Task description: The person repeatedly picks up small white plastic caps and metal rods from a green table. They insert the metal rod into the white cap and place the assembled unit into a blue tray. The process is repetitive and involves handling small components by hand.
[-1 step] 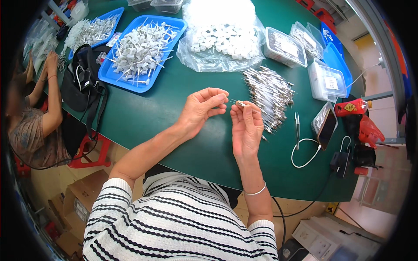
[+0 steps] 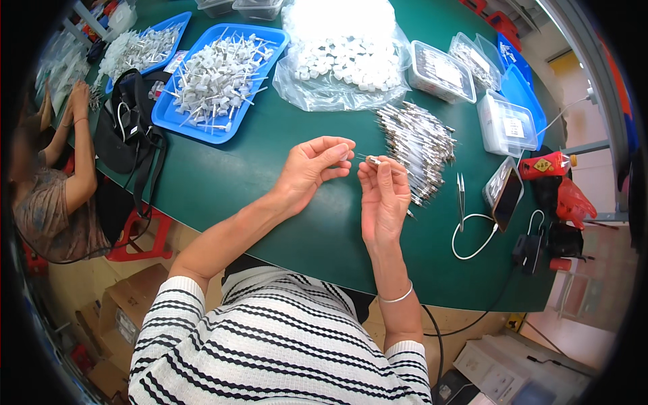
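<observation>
Over the green table [image 2: 307, 246], my two hands are close together with a small gap between them. My right hand [image 2: 385, 192] pinches a small metal-bodied part [image 2: 372, 160] between thumb and fingers, its thin wires pointing toward the left hand. Thumb and forefinger of my left hand [image 2: 312, 169] are pressed together; a tiny pale thing seems to show at the tips, too small to name. Just right of my right hand lies a heap of slim metal-ended parts [image 2: 422, 148]. Beyond the hands, a clear plastic bag [image 2: 297, 91] holds many white caps [image 2: 351, 64].
A blue tray [image 2: 165, 113] of white-headed pins stands far left, beside a black bag [image 2: 121, 131]. Clear boxes [image 2: 442, 74] stand far right. Tweezers [image 2: 461, 202], a phone [image 2: 506, 206] with white cable and a red bottle [image 2: 543, 166] lie right. Another person's hands [image 2: 77, 101] are at left.
</observation>
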{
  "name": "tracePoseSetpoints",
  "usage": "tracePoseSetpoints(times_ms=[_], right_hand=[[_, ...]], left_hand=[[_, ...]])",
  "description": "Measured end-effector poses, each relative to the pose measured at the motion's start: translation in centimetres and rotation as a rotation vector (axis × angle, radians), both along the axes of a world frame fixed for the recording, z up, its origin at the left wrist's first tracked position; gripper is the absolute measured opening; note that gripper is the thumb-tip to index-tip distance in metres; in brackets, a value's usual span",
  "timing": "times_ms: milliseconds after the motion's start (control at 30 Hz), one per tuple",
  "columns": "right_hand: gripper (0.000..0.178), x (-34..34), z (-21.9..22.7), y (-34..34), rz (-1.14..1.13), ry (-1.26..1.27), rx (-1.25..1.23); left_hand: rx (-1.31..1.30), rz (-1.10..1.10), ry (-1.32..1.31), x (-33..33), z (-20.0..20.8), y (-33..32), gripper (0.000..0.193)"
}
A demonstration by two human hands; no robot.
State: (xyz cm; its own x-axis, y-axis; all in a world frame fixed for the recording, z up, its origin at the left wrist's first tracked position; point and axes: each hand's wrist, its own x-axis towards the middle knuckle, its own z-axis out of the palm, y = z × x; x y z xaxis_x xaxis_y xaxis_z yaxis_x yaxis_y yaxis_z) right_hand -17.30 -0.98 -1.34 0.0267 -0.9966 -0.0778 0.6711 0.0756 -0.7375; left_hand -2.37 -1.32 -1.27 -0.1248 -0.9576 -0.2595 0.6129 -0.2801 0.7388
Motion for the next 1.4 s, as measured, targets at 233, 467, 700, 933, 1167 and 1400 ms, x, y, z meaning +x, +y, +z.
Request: tracePoseSetpoints(times_ms=[233,467,700,933,1167,1400], right_hand=[[0.011,-0.3,0.4,-0.4,-0.107,0.331,-0.277],[0.013,-0.6,0.7,-0.5,-0.135,0.474,-0.355],[0.009,-0.6,0.3,-0.1,-0.099,0.535,-0.35],[0.009,-0.7,0.4,-0.5,-0.093,0.536,-0.336],[0.01,-0.7,0.2,-0.5,-0.109,0.498,-0.337],[0.009,-0.8,0.2,-0.4,-0.096,0.544,-0.339]], left_hand=[[0.024,-0.126,0.079,0.3,0.8,0.0,0.032],[0.053,-0.156,-0.007,0.4,0.0,-0.2,0.029],[0.123,-0.161,0.032,0.3,0.0,-0.4,0.027],[0.089,-0.186,0.002,0.5,-0.5,-0.4,0.029],[0.092,-0.202,0.017,0.3,0.1,-0.4,0.032],[0.08,-0.203,0.023,0.4,-0.2,-0.4,0.033]])
